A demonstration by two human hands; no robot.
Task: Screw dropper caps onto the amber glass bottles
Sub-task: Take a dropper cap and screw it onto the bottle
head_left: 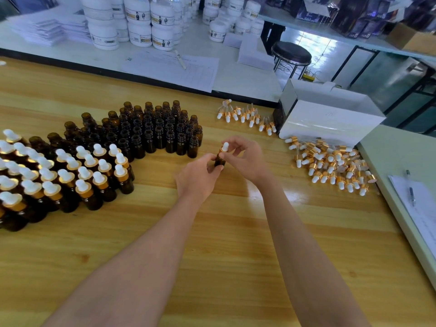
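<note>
My left hand (198, 178) grips an amber glass bottle (220, 161) around its body, standing at the middle of the wooden table (212, 244). My right hand (243, 159) pinches the dropper cap (225, 147) sitting on that bottle's neck; its white bulb and gold collar show between my fingers. Several uncapped amber bottles (155, 131) stand in rows behind. Several capped bottles (70, 175) stand at the left. A heap of loose dropper caps (332, 164) lies to the right, and a smaller row of dropper caps (247, 115) lies farther back.
A white cardboard box (330, 119) sits at the table's right rear. A pen on a paper sheet (411, 192) lies on the pale surface at the right edge. White jars (139, 22) and papers fill the bench behind; a black stool (291, 54) stands beyond.
</note>
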